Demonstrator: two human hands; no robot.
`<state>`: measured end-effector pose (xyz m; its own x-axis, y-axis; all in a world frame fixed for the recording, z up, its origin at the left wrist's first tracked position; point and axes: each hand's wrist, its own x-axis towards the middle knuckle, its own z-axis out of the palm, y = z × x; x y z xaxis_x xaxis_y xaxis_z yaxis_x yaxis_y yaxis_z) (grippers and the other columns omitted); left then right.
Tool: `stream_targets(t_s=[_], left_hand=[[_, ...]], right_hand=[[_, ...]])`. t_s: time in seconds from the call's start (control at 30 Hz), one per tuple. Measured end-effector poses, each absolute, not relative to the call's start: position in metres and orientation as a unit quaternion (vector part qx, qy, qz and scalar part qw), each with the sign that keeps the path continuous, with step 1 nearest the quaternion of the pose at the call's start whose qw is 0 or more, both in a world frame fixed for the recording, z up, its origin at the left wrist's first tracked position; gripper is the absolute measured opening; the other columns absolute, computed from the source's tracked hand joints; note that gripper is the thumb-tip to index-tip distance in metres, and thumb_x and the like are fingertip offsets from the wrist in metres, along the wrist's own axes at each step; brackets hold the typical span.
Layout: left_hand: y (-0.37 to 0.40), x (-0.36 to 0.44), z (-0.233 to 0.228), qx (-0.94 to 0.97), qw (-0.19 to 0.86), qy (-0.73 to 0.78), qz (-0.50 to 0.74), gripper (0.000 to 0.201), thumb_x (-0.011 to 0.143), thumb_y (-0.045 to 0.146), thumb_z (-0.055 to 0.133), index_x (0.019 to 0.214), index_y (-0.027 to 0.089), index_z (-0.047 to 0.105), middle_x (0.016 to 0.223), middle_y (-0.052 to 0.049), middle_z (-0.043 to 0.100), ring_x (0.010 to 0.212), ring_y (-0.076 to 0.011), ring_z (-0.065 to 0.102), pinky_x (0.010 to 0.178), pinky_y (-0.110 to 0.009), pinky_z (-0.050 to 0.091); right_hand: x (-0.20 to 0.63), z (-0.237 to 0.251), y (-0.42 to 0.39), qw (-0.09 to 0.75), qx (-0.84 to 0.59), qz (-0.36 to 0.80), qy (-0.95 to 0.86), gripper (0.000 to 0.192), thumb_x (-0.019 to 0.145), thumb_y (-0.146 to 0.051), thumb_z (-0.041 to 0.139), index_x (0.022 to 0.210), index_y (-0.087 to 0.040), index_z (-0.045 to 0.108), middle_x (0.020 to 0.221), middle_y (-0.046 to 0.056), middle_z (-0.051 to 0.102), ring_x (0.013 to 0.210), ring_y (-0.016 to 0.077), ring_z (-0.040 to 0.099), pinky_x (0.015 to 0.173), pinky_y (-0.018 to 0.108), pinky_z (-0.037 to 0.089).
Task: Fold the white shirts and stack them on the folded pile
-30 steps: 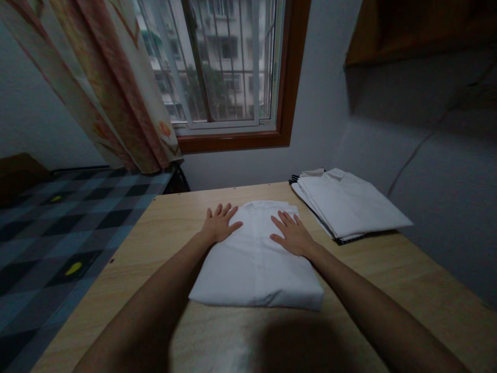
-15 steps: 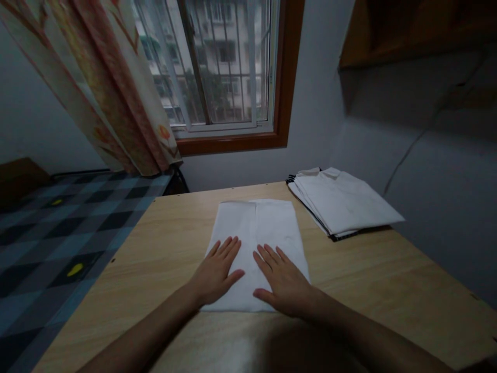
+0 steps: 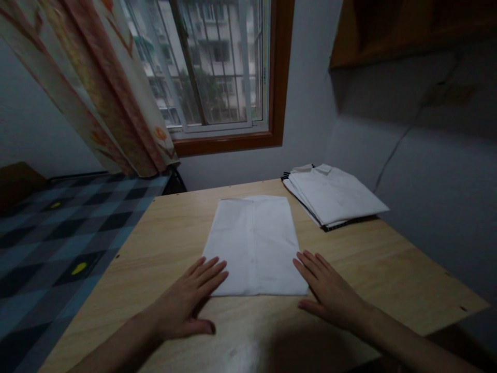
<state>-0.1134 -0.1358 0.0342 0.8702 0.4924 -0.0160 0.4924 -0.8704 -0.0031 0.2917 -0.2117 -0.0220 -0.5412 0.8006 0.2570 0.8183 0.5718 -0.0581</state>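
- Right now my left hand (image 3: 186,305) lies flat and open on the wooden table (image 3: 388,269), fingers spread, the fingertips just touching the near left corner of the folded white shirt (image 3: 254,243).
- My right hand (image 3: 330,295) is open too, palm down on the wood, fingertips at the shirt's near right corner. Neither hand grips anything.
- The shirt lies in the middle of the table as a neat flat rectangle, long side running away from me, with a seam or fold line down its middle.
- I judge it light and soft: thin cloth in a few layers, with no stiffness of its own. Lifted by one corner, it would likely sag and the folds would slip open.
- So the places to take hold, I think, are the two long side edges, fingers slid underneath and thumbs on top, so the layers are pinched together and the whole thing rides flat.
- The table looks smooth, so the cloth should slide easily when pushed.
- A stack of folded white garments (image 3: 334,194) sits well apart at the far right, by the wall, under the window (image 3: 217,67).
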Motion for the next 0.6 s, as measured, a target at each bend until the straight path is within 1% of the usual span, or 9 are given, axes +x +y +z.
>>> stream_targets(t_s=[0.07, 0.13, 0.2, 0.27, 0.33, 0.4, 0.43, 0.53, 0.6], left_hand=[[-0.144, -0.114, 0.029, 0.971, -0.026, 0.236, 0.023, 0.08, 0.088, 0.062, 0.051, 0.154, 0.027, 0.022, 0.152, -0.009, 0.039, 0.138, -0.0303, 0.039, 0.113, -0.048, 0.033], [-0.143, -0.114, 0.022, 0.966, -0.076, 0.238, 0.064, 0.055, 0.096, 0.043, 0.048, 0.147, 0.026, 0.037, 0.142, -0.008, 0.053, 0.13, -0.0264, 0.05, 0.106, -0.043, 0.043], [-0.14, -0.114, 0.016, 0.958, -0.122, 0.24, 0.097, 0.039, 0.098, 0.029, 0.045, 0.136, 0.025, 0.051, 0.131, -0.008, 0.063, 0.121, -0.0243, 0.059, 0.1, -0.039, 0.05], [-0.14, -0.113, 0.013, 0.952, -0.14, 0.241, 0.122, 0.03, 0.097, 0.025, 0.045, 0.124, 0.023, 0.058, 0.122, -0.008, 0.068, 0.111, -0.0236, 0.065, 0.092, -0.037, 0.055], [-0.142, -0.109, 0.019, 0.946, -0.116, 0.26, 0.154, 0.024, 0.095, 0.025, 0.048, 0.116, 0.022, 0.061, 0.11, -0.008, 0.072, 0.097, -0.0218, 0.07, 0.082, -0.035, 0.058], [-0.145, -0.105, 0.036, 0.93, -0.06, 0.3, 0.206, 0.02, 0.093, 0.024, 0.049, 0.11, 0.022, 0.061, 0.098, -0.006, 0.074, 0.084, -0.0192, 0.071, 0.074, -0.031, 0.058], [-0.146, -0.102, 0.049, 0.915, -0.029, 0.324, 0.237, 0.019, 0.092, 0.024, 0.048, 0.107, 0.022, 0.06, 0.093, -0.005, 0.073, 0.08, -0.0182, 0.07, 0.071, -0.03, 0.057], [-0.14, -0.09, 0.102, 0.853, 0.054, 0.388, 0.346, 0.014, 0.09, 0.027, 0.049, 0.099, 0.021, 0.059, 0.087, -0.003, 0.069, 0.077, -0.0166, 0.067, 0.069, -0.028, 0.055], [-0.127, -0.079, 0.143, 0.792, 0.109, 0.403, 0.446, 0.016, 0.086, 0.032, 0.056, 0.096, 0.02, 0.057, 0.083, -0.002, 0.064, 0.071, -0.0146, 0.063, 0.063, -0.024, 0.053]], right_hand=[[0.286, -0.022, -0.21, 0.156, -0.413, -0.091, -0.893, 0.063, 0.084, -0.029, 0.068, 0.139, -0.005, 0.047, 0.138, 0.021, 0.049, 0.127, 0.0374, 0.045, 0.104, 0.055, 0.041], [0.278, -0.021, -0.206, 0.177, -0.372, -0.14, -0.9, 0.048, 0.084, -0.015, 0.061, 0.13, -0.003, 0.054, 0.125, 0.021, 0.058, 0.114, 0.0345, 0.055, 0.096, 0.049, 0.048], [0.272, -0.016, -0.203, 0.184, -0.359, -0.176, -0.898, 0.041, 0.081, -0.004, 0.055, 0.122, -0.002, 0.057, 0.115, 0.021, 0.063, 0.103, 0.032, 0.06, 0.088, 0.044, 0.053], [0.269, -0.01, -0.202, 0.188, -0.361, -0.183, -0.895, 0.036, 0.079, 0.001, 0.051, 0.114, -0.005, 0.061, 0.103, 0.017, 0.066, 0.093, 0.0293, 0.063, 0.08, 0.04, 0.054], [0.27, 0.001, -0.202, 0.219, -0.379, -0.157, -0.886, 0.03, 0.079, 0.002, 0.048, 0.103, -0.01, 0.063, 0.093, 0.013, 0.066, 0.084, 0.0263, 0.063, 0.075, 0.037, 0.054], [0.274, 0.019, -0.199, 0.288, -0.398, -0.108, -0.864, 0.027, 0.081, -0.001, 0.045, 0.097, -0.014, 0.062, 0.089, 0.011, 0.066, 0.081, 0.0243, 0.062, 0.073, 0.035, 0.053], [0.277, 0.031, -0.196, 0.33, -0.405, -0.082, -0.849, 0.026, 0.083, -0.003, 0.043, 0.097, -0.015, 0.062, 0.089, 0.01, 0.066, 0.083, 0.0237, 0.062, 0.074, 0.034, 0.052], [0.286, 0.088, -0.178, 0.448, -0.418, -0.033, -0.789, 0.024, 0.088, -0.012, 0.041, 0.1, -0.017, 0.061, 0.09, 0.007, 0.065, 0.082, 0.0213, 0.061, 0.072, 0.032, 0.05], [0.291, 0.136, -0.156, 0.506, -0.431, -0.041, -0.746, 0.022, 0.09, -0.019, 0.043, 0.102, -0.017, 0.062, 0.091, 0.006, 0.064, 0.082, 0.021, 0.061, 0.073, 0.031, 0.049]])
